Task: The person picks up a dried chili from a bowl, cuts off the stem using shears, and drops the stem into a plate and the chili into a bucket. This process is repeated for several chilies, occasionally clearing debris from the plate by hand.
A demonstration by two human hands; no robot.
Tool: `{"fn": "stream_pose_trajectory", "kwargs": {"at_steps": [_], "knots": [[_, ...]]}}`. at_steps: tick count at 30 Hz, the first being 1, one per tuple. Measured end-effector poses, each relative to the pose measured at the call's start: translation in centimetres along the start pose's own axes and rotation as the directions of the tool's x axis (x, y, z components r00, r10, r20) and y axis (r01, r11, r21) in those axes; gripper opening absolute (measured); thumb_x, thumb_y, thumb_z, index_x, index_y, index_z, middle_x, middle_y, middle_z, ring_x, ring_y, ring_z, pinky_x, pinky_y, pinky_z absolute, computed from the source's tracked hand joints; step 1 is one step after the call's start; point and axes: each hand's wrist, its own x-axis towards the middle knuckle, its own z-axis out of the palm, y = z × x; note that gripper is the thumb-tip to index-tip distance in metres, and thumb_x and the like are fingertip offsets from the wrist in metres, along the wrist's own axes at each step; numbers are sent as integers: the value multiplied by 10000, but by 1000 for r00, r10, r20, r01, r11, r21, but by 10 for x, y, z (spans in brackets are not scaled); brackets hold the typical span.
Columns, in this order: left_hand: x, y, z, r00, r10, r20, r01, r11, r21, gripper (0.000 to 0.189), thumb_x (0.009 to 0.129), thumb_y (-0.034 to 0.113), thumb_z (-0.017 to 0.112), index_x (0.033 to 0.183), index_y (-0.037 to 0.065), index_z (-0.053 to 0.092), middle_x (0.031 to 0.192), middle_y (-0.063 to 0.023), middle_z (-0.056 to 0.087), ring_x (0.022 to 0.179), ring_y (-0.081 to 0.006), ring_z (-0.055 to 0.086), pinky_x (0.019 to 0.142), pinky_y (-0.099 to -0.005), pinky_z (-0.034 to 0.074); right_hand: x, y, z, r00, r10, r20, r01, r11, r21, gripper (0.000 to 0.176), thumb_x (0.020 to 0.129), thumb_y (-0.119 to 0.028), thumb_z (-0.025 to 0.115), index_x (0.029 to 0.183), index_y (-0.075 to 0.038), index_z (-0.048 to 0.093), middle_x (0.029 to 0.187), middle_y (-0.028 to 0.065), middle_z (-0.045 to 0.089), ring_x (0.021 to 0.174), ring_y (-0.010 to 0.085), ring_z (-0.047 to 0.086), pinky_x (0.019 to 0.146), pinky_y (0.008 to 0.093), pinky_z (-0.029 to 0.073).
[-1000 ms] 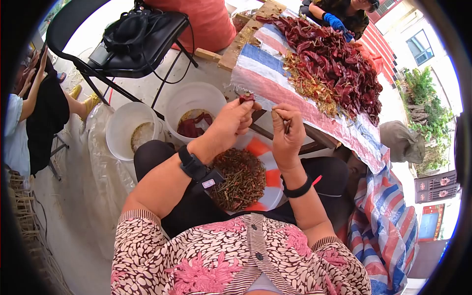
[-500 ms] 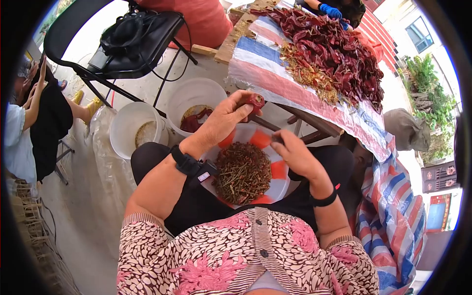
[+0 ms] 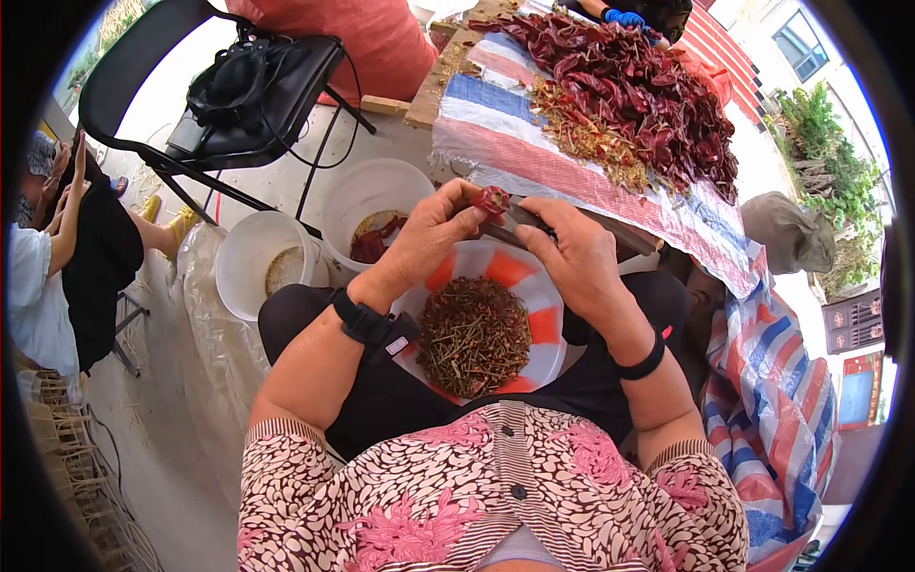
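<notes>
My left hand (image 3: 438, 224) is closed around a dried red chili pepper (image 3: 492, 199), its stem end facing up and to the right. Against that end, my right hand (image 3: 578, 253) grips a small dark blade-like tool (image 3: 530, 217), mostly covered by the fingers; its exact kind I cannot make out. Below both hands, an orange-and-white bowl (image 3: 545, 328) rests in my lap. It is heaped with cut chili stems (image 3: 474, 338).
A striped sheet (image 3: 477, 133) on the table ahead bears a pile of dried chilies (image 3: 620, 86). Two white buckets (image 3: 338, 205) (image 3: 233, 272) stand front left, near a black folding chair (image 3: 286, 124). A blue-gloved hand (image 3: 624, 18) works across the table; another person (image 3: 91, 257) sits at left.
My right hand has moved up from above the bowl to the chili, bringing the dark tool to its stem end. My left hand still holds the chili in nearly the same place.
</notes>
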Motion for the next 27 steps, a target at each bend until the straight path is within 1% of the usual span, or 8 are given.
{"fn": "stream_pose_trajectory", "kwargs": {"at_steps": [12, 15, 18, 19, 22, 24, 25, 27], "knots": [[-2, -6, 4, 997, 71, -32, -68, 995, 79, 116, 950, 93, 558, 1020, 24, 619, 935, -48, 636, 887, -115, 580, 782, -246, 455, -3, -5, 13, 999, 48, -5, -48, 998, -40, 308, 898, -274, 582, 1105, -46, 606, 1050, 142, 637, 946, 345, 612, 801, 416, 477], [-6, 3, 7, 948, 317, -36, -205, 692, 692, 81, 881, 55, 623, 957, 35, 644, 846, -74, 619, 789, -190, 569, 716, -282, 452, 0, -4, 9, 987, 139, 84, -141, 990, 19, 309, 895, -268, 585, 1097, -34, 601, 1037, 157, 637, 947, 348, 612, 799, 416, 474], [-4, 1, 10, 877, 479, 33, -329, 551, 766, 104, 811, 22, 650, 908, 36, 616, 746, -137, 522, 756, -313, 525, 673, -368, 438, 5, -2, 3, 934, 267, 239, -307, 940, 150, 312, 890, -259, 594, 1098, -26, 596, 995, 169, 638, 918, 340, 616, 791, 407, 473], [-4, 1, 10, 875, 483, 39, -330, 537, 776, 101, 813, 20, 649, 906, 35, 614, 749, -133, 527, 761, -308, 531, 675, -364, 440, 6, -1, 2, 906, 303, 296, -367, 910, 191, 313, 889, -255, 599, 1099, -24, 595, 977, 173, 639, 903, 336, 618, 788, 402, 472], [-5, -4, 12, 879, 477, 10, -316, 565, 762, 94, 825, 16, 647, 913, 39, 622, 764, -111, 548, 763, -280, 543, 672, -343, 446, -4, 7, 20, 995, 95, -24, -92, 990, 103, 318, 877, -249, 620, 1099, -22, 593, 923, 172, 632, 870, 313, 612, 783, 380, 468], [-5, -8, 15, 891, 450, -62, -287, 664, 690, 96, 842, 18, 646, 932, 53, 649, 785, -88, 570, 745, -248, 542, 655, -316, 451, -8, 14, 33, 993, 112, -45, -97, 961, 259, 294, 895, -242, 615, 1082, -16, 590, 863, 138, 620, 731, 247, 594, 670, 336, 468], [-6, -7, 16, 897, 435, -73, -280, 689, 668, 96, 849, 22, 645, 940, 49, 648, 789, -85, 565, 744, -238, 543, 655, -310, 453, -8, 16, 36, 991, 120, -53, -96, 937, 336, 283, 904, -238, 612, 1074, -13, 589, 834, 121, 614, 661, 214, 585, 613, 314, 468], [-7, -2, 19, 912, 401, -93, -261, 738, 622, 97, 861, 30, 641, 957, 42, 646, 796, -80, 555, 743, -217, 545, 654, -298, 458, -8, 18, 25, 908, 299, 294, -413, 518, 749, 259, 935, -241, 580, 1062, -15, 575, 801, 69, 583, 536, 138, 504, 490, 265, 399]]}}
